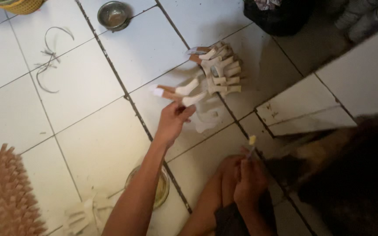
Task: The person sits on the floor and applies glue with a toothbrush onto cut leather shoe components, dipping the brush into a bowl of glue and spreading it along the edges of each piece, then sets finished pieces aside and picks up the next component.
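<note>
My left hand [171, 120] reaches out over the white tiled floor and grips a small brown stick with a white tip [176, 97], holding it beside a similar piece lying on the tile. Just beyond lies a heap of several such white-tipped sticks [219, 72]. My right hand [250, 179] rests near my knee and holds a thin brush with a pale yellow tip [252, 142] pointing upward.
A shallow dish of yellowish liquid [163, 187] sits under my left forearm. A row of brown pieces [7, 192] lies at the lower left. A metal bowl [113, 15], a yellow basket [16, 5] and a black bag [281, 15] stand at the far edge. Thin strips [49, 61] lie loose.
</note>
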A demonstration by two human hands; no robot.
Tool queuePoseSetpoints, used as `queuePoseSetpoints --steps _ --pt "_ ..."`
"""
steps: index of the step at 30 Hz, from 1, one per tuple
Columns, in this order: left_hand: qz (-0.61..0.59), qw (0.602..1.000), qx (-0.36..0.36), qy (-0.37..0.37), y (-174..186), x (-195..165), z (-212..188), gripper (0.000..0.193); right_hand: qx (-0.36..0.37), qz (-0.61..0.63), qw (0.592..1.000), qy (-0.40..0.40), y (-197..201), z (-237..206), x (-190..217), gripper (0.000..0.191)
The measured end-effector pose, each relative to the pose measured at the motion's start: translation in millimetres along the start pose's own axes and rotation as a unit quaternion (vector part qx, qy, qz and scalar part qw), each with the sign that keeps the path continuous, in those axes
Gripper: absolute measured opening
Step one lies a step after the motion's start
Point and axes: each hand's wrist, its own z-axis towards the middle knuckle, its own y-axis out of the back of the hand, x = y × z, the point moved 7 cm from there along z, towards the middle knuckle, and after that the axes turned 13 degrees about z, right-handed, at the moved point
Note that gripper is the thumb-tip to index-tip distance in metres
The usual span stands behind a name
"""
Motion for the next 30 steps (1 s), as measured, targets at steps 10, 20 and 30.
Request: queuePoseSetpoints --steps 10,20,30 --pt "0.037 0.996 0.073 0.022 -53.4 47.2 123.6 0.029 -0.060 -0.023 0.997 -0.034 17.5 3.9 -28.4 0.026" --pt "0.049 0.993 0.099 0.033 -68.1 54.6 154.7 0.029 -0.089 -0.065 0.994 -0.012 -6.8 7.0 -34.8 0.032" --pt "0.039 0.995 0.090 0.023 -76.7 69.2 172.0 0.027 -0.080 -0.082 0.993 -0.020 -2.6 5.5 -42.9 0.032"
